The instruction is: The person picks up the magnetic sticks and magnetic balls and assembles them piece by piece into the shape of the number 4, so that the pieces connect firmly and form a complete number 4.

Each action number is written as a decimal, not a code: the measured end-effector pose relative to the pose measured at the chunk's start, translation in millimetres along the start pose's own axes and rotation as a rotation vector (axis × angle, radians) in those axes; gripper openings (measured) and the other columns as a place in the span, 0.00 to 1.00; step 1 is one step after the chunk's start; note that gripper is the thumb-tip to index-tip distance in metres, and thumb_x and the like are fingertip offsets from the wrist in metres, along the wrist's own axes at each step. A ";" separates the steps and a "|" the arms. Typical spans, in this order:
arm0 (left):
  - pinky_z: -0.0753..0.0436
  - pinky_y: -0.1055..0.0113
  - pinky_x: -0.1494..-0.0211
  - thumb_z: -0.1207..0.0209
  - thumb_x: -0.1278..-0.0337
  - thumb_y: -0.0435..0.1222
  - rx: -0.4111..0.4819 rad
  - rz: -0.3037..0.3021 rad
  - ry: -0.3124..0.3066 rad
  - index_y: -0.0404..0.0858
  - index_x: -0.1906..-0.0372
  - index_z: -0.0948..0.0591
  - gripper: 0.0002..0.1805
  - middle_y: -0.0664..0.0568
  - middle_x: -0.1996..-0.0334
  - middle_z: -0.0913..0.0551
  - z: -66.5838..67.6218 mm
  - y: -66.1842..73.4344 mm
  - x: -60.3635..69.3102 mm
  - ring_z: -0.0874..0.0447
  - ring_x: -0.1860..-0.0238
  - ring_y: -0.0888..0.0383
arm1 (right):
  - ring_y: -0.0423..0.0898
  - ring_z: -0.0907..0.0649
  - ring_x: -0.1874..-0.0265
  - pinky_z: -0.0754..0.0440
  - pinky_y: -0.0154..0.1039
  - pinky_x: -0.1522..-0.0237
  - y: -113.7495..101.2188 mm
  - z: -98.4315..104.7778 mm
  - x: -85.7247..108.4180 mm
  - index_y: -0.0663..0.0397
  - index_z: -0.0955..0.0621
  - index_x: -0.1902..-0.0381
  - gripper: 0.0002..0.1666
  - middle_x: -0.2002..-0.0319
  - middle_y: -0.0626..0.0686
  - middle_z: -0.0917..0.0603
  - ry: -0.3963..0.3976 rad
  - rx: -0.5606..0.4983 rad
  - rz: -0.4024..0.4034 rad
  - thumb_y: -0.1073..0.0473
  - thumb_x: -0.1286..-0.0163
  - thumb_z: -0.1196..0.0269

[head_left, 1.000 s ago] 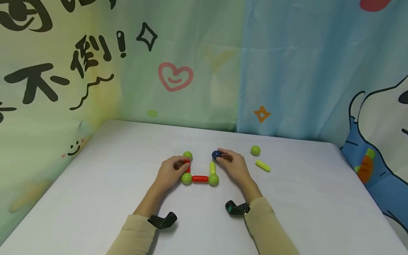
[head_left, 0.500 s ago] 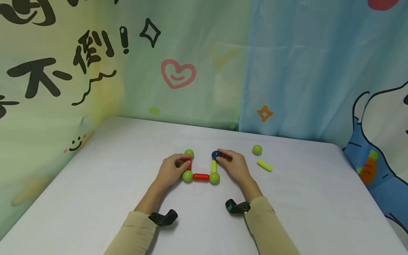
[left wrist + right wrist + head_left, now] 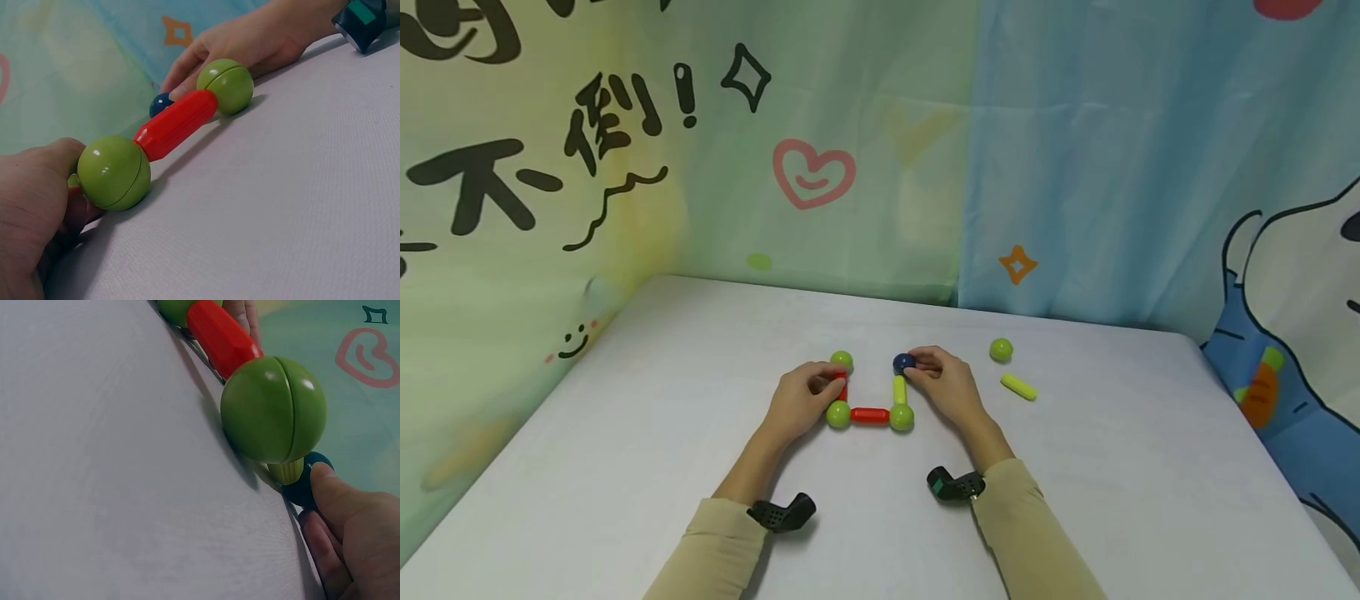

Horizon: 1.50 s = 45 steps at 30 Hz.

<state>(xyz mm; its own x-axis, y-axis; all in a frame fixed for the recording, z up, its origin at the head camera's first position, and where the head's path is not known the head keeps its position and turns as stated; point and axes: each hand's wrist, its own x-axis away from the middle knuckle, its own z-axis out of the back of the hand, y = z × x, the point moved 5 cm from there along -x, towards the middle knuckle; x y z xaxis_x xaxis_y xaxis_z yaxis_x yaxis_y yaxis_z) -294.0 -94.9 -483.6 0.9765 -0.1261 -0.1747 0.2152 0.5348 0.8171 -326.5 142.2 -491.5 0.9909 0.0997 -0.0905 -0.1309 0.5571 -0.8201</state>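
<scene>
A U-shaped piece of balls and rods lies on the white table. Its front side is a red rod (image 3: 870, 415) between two green balls (image 3: 838, 414) (image 3: 902, 417). At the left, my left hand (image 3: 799, 402) pinches another red rod (image 3: 842, 388), which has a green ball (image 3: 842, 360) at its far end. On the right side a yellow-green rod (image 3: 900, 390) runs up to a dark blue ball (image 3: 903, 363), pinched between thumb and fingers of my right hand (image 3: 950, 390). The right wrist view shows the thumb against the blue ball (image 3: 303, 487).
To the right of my right hand, a loose green ball (image 3: 1001, 349) and a loose yellow-green rod (image 3: 1018, 387) lie on the table (image 3: 1120, 467). Printed curtains (image 3: 880, 100) hang behind and to the left of it.
The head view has shifted slightly. The blue ball and my right hand are a little further left relative to the green balls; both hands keep their hold.
</scene>
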 end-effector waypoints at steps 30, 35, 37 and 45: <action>0.22 0.67 0.58 0.39 0.40 0.39 0.006 0.004 -0.001 0.44 0.51 0.17 0.13 0.52 0.58 0.17 -3.5 1.9 -0.6 0.22 0.64 0.59 | 0.48 0.20 0.49 0.24 0.45 0.44 -5.6 3.3 5.0 0.45 0.22 0.42 0.21 0.46 0.51 0.18 -0.027 0.058 -0.011 0.48 0.31 0.41; 0.22 0.67 0.58 0.39 0.40 0.39 0.016 0.011 -0.003 0.45 0.51 0.17 0.13 0.53 0.58 0.17 -3.2 1.7 -0.5 0.22 0.64 0.59 | 0.48 0.21 0.50 0.23 0.44 0.45 -5.1 3.0 4.2 0.46 0.21 0.42 0.21 0.47 0.51 0.18 -0.035 0.044 -0.021 0.49 0.31 0.41; 0.22 0.67 0.58 0.39 0.40 0.39 0.016 0.012 -0.002 0.45 0.51 0.17 0.13 0.53 0.58 0.17 -2.9 1.7 -0.7 0.21 0.64 0.59 | 0.47 0.21 0.50 0.24 0.44 0.45 -5.8 3.0 4.1 0.46 0.22 0.42 0.21 0.47 0.51 0.18 -0.037 0.040 -0.026 0.49 0.31 0.41; 0.22 0.67 0.57 0.39 0.40 0.39 0.013 0.014 0.004 0.45 0.51 0.17 0.13 0.53 0.57 0.17 -0.7 1.6 -0.5 0.21 0.64 0.59 | 0.48 0.20 0.50 0.23 0.44 0.45 -9.7 2.7 3.4 0.48 0.21 0.43 0.21 0.48 0.52 0.17 -0.040 0.000 -0.017 0.49 0.32 0.40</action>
<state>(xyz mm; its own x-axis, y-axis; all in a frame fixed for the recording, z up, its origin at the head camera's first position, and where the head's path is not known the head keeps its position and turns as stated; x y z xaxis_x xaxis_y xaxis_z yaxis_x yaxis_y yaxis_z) -294.1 -93.4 -482.6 0.9795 -0.1152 -0.1655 0.2015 0.5259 0.8263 -321.9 139.4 -482.3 0.9909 0.1230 -0.0544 -0.1145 0.5592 -0.8211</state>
